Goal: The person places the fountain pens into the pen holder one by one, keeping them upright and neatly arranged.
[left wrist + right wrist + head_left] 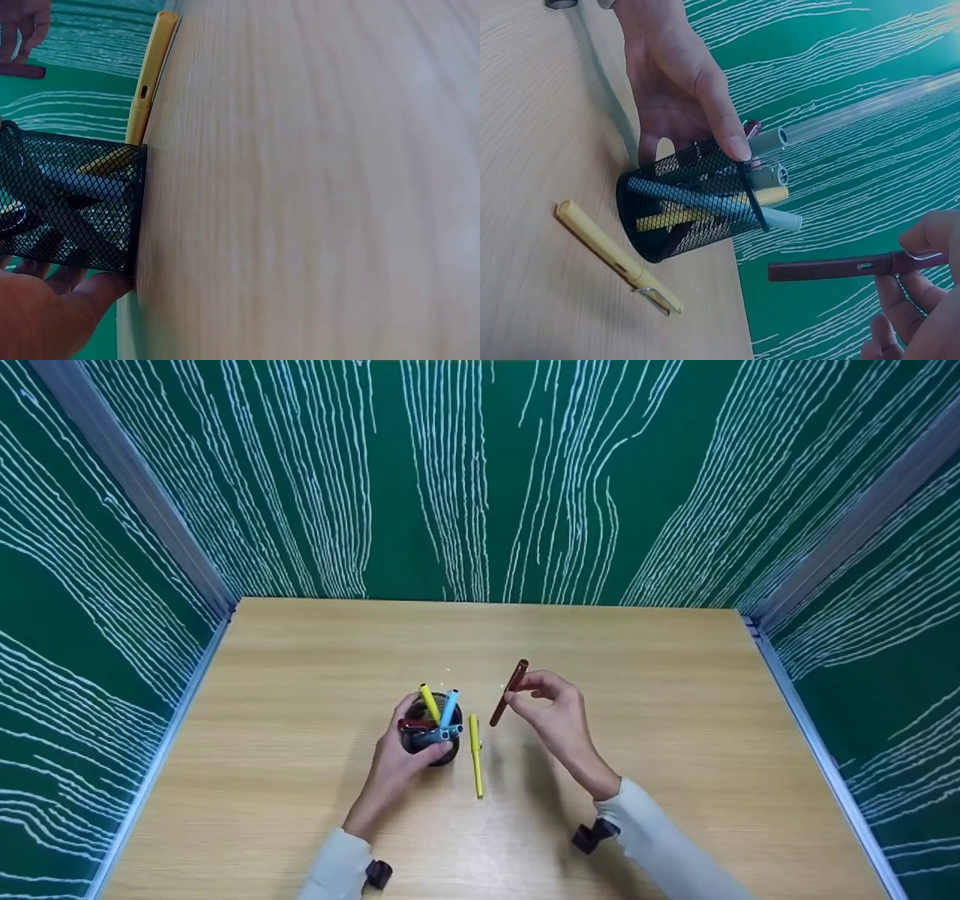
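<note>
My left hand (397,761) grips a black mesh pen holder (690,196) that stands upright on the table. Inside it are a yellow pen (429,702), a light blue pen (449,708), a dark red pen (415,724) and grey-blue pens (439,734). Between thumb and fingers my right hand (556,720) pinches a dark red pen (817,268), held tilted above the table, right of the holder and apart from it. A second yellow pen (476,757) with a metal clip lies on the table just right of the holder.
The wooden table (300,660) is bounded by green walls (517,510) with white wavy lines at the back and both sides. Metal rails (817,750) run along the side edges. Small dark wrist cameras (595,836) sit on both sleeves.
</note>
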The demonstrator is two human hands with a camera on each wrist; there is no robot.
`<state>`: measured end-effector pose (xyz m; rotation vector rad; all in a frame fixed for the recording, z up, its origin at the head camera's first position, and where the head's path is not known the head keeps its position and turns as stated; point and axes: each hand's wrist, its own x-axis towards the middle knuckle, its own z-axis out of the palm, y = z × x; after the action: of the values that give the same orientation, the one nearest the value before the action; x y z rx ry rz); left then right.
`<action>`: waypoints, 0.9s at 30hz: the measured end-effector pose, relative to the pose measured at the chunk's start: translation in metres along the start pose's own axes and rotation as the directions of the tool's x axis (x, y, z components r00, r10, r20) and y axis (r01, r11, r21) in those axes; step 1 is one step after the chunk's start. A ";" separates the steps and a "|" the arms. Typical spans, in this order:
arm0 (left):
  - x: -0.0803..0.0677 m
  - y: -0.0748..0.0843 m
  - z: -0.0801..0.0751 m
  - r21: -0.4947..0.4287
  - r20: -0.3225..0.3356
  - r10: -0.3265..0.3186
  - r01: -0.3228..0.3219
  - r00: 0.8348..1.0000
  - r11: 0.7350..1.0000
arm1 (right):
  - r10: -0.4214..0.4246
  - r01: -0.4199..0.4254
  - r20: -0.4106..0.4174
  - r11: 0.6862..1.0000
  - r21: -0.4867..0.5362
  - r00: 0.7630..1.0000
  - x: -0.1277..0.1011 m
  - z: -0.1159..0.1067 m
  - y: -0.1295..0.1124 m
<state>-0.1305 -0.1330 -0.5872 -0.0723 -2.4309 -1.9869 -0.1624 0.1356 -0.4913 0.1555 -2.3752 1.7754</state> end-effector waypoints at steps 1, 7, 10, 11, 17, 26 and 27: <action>0.000 0.000 0.000 -0.001 0.001 -0.001 0.001 1.000 1.000 | 0.006 -0.006 0.002 1.000 -0.002 1.000 0.000 0.001 -0.001; 0.000 -0.001 0.000 0.000 0.005 -0.001 0.001 1.000 1.000 | 0.011 -0.011 0.014 1.000 0.003 1.000 0.000 0.007 -0.007; 0.000 -0.001 0.000 0.000 0.003 0.009 -0.009 1.000 1.000 | -0.008 0.008 0.018 1.000 0.022 1.000 0.001 0.011 -0.010; 0.001 -0.001 0.000 -0.002 0.003 0.015 -0.015 1.000 1.000 | -0.016 0.016 0.020 0.999 0.028 1.000 0.002 0.013 -0.010; 0.002 -0.002 0.000 0.000 0.005 0.040 -0.040 0.999 0.999 | -0.040 0.038 0.046 0.998 0.053 0.998 0.002 0.022 -0.015; 0.003 -0.003 0.000 -0.002 -0.002 0.034 -0.034 0.999 0.999 | -0.058 0.051 0.092 0.996 0.073 0.994 0.003 0.033 -0.016; 0.003 -0.003 0.000 -0.002 -0.003 0.034 -0.034 0.999 0.999 | -0.057 0.050 0.098 0.996 0.073 0.994 0.003 0.034 -0.015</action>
<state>-0.1335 -0.1334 -0.5896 -0.1095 -2.4084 -1.9746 -0.1646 0.0986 -0.4856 0.3218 -2.3511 1.8694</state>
